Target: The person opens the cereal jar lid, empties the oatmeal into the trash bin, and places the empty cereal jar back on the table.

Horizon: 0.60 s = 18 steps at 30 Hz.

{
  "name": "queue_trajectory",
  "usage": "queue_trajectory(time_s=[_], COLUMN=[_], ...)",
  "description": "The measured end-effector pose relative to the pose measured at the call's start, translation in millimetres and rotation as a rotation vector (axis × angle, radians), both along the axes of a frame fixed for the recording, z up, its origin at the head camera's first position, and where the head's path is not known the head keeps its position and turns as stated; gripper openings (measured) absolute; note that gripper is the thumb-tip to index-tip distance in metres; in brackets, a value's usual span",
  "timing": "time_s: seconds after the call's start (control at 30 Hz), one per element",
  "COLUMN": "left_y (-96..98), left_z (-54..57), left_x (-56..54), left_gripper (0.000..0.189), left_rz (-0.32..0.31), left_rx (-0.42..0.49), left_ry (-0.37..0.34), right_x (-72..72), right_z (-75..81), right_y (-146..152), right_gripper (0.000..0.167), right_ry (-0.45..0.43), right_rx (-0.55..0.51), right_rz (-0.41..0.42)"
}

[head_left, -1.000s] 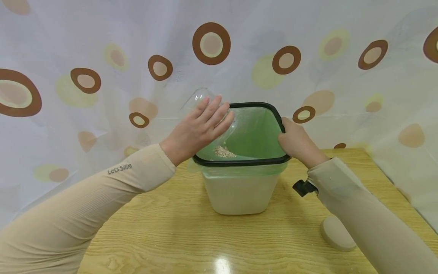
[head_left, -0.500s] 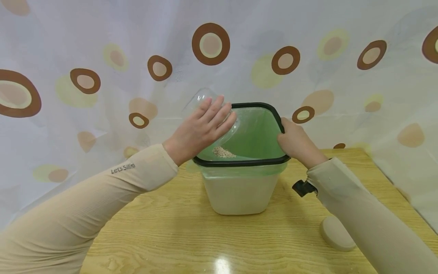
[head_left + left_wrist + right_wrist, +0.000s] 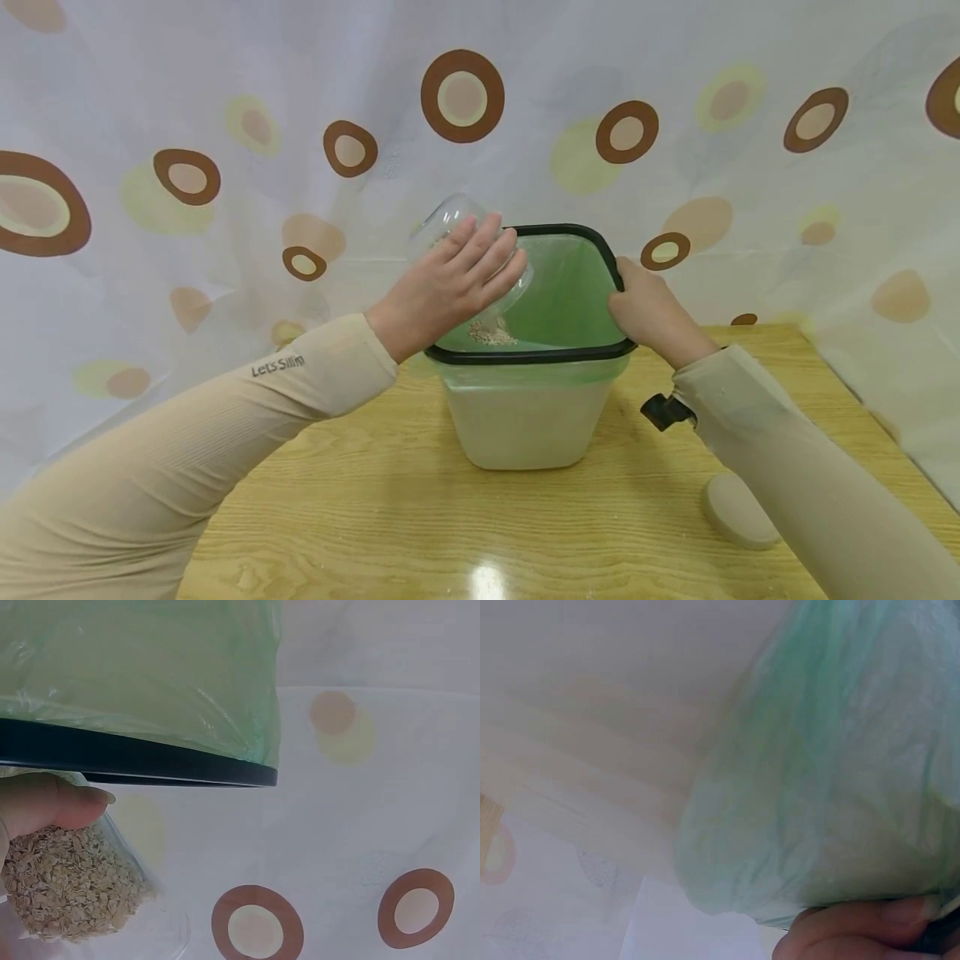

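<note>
My left hand holds a clear plastic container, tilted mouth-down over a white bin. Rolled oats fill part of the container in the left wrist view, with my thumb on its wall. Some oat flakes show at the container's mouth, inside the bin opening. A green plastic bag lines the bin and folds out under its black rim. My right hand grips that rim on the right side, fingers curled over it. The bin's bottom inside is hidden.
A round beige disc lies on the wooden table, partly behind my right forearm. Behind the bin hangs a white sheet with brown and yellow spots. A black strap piece sticks out at my right cuff.
My left hand and the clear container have shifted slightly to the right over the bin. The right hand and the bin stay in place.
</note>
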<state>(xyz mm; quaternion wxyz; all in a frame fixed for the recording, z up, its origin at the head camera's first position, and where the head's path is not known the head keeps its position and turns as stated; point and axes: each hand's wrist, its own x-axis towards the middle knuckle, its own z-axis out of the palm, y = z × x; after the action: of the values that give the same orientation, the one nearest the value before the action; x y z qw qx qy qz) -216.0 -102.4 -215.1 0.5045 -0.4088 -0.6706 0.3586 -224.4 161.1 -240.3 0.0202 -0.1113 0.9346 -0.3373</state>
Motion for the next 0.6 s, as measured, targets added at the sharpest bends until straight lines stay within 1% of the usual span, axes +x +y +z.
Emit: queue_trajectory(time_s=[0.17,0.47,0.6], left_y=[0.7,1.0,1.2], left_z=[-0.7,0.7,1.0], left_x=[-1.1,1.4,2.5], left_gripper=[0.037,0.040,0.040], left_rz=[-0.002,0.039,0.033], left_rx=[0.000,-0.026,-0.025], left_ry=[-0.007,-0.019,-0.017], right_x=[0.8,1.5,1.3], right_z=[0.0,0.0,-0.1], right_y=[0.2,0.6,0.7], right_gripper=[0.041,0.042,0.043], right_ry=[0.001,-0.002,-0.009], right_rx=[-0.007,0.013,0.011], right_rz=[0.002,0.002,0.000])
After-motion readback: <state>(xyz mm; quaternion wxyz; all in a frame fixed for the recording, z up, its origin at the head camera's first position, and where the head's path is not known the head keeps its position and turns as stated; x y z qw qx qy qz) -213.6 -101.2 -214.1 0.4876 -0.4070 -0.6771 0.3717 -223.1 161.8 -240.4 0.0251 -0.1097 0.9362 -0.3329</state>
